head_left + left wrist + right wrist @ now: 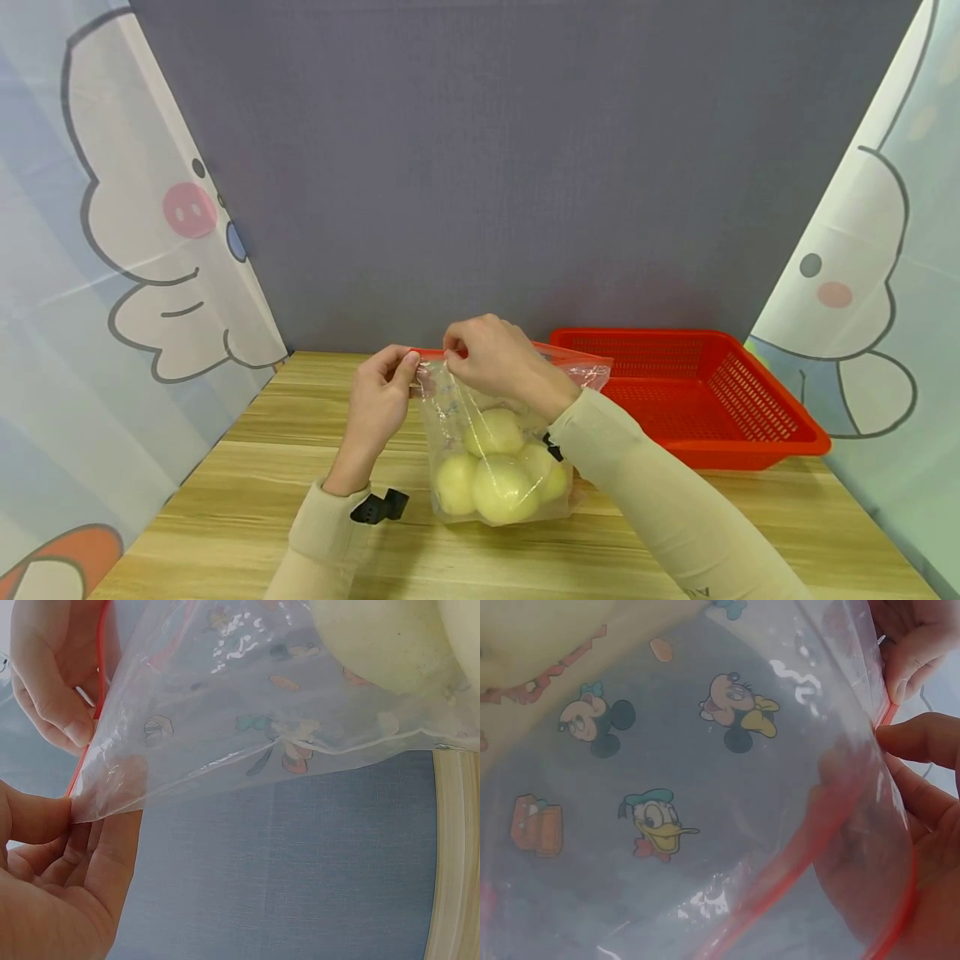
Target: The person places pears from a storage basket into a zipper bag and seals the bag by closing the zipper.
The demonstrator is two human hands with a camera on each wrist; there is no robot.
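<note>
My left grip [381,400] and right grip [497,358] pinch one clear bag [444,425]; I count at least four pale fruits [506,493] inside, one red basket [738,455] to its right.

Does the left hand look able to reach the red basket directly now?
Probably not: the left hand pinches the clear bag by its top edge, and the bag and right hand lie between it and the red basket.

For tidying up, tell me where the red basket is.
In the head view, the red basket stands on the right of the wooden table, beside the clear bag.
</note>
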